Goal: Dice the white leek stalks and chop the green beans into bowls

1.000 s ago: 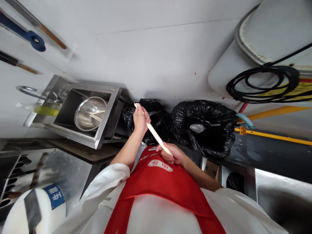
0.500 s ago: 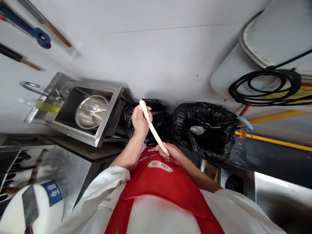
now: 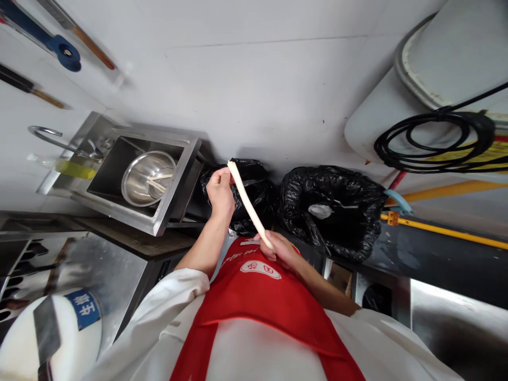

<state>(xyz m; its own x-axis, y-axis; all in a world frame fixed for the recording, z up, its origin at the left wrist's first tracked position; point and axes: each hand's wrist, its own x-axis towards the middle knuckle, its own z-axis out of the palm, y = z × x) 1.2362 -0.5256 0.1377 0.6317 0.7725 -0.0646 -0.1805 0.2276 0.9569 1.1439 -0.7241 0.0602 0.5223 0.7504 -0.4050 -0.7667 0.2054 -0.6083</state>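
A long, pale, slender vegetable stalk (image 3: 249,208) slants between my two hands, its upper end slightly frayed. My right hand (image 3: 281,248) is closed around the lower end, close to the red apron. At the upper tip, the fingers of my left hand (image 3: 221,193) are pinched together against the stalk's edge; whether a thin strip is between them I cannot make out. Beneath the stalk is a bin lined with a black bag (image 3: 254,185). A second black-lined bin (image 3: 333,211) stands to the right, with a crumpled whitish piece inside.
On the left, a steel sink (image 3: 159,225) holds a metal bowl (image 3: 133,182) with several pale sticks. A tap (image 3: 51,132) and a bottle of yellow liquid (image 3: 75,169) are beside it. Knives hang on the wall. A cleaver (image 3: 48,328) lies on a round white board (image 3: 19,338). Coiled black cable (image 3: 381,145) hangs right.
My left hand has loosened from around the stalk's upper part and shifted left, now pinching at its tip. The right hand keeps its hold on the lower end.
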